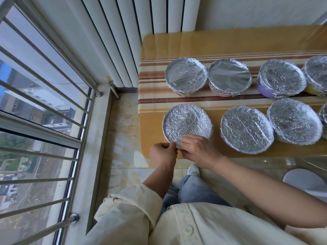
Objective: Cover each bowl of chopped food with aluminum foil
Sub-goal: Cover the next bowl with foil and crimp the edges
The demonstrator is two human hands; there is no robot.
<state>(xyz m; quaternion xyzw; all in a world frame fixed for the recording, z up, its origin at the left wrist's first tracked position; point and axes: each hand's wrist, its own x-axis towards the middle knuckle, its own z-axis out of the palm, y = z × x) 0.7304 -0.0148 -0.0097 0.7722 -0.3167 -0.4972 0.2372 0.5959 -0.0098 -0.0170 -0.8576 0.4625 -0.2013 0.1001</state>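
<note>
Now I see my left hand [163, 152] and right hand [198, 151] meeting at the near rim of the front-left foil-covered bowl [186, 123], which sits at the surface [154, 50] corner. Both hands' curled fingers pinch its foil edge [179, 145].

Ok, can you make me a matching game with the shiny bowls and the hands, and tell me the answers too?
Things:
1. front-left bowl
2. second back bowl
3. third back bowl
4. table

What fits:
A. a purple side peeks out under its cover
B. yellow with stripes
C. the left hand and right hand pinch its foil rim
D. the smoothest, least crinkled top

Pairs: 1-C, 2-D, 3-A, 4-B
</note>
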